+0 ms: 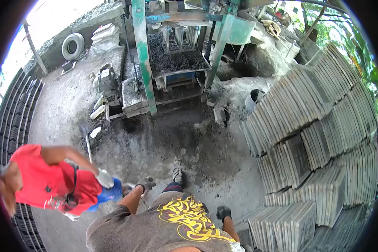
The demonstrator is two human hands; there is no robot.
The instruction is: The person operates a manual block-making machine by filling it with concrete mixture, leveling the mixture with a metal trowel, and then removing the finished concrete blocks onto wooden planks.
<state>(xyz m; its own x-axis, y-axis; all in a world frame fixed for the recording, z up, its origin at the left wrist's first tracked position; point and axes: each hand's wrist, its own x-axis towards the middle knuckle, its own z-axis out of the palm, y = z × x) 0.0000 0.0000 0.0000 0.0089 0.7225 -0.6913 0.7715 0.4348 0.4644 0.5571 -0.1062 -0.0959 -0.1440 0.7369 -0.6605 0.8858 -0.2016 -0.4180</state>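
My left hand, in a dark glove, hangs over the grey floor in front of my body. Its fingers look loosely apart, with nothing visible in them. On the other side, my right hand, also gloved, is curled like a fist beside my hip. No object shows in it. It is nearest to a stack of flat grey boards at the lower right, with a gap between them. Ahead stands a green-framed block-making machine, its tray holding dark loose mix.
Tall tilted stacks of boards line the right. A co-worker in a red shirt stands close on my left, near a long-handled tool. A motor, bucket, tyre and racks surround the floor.
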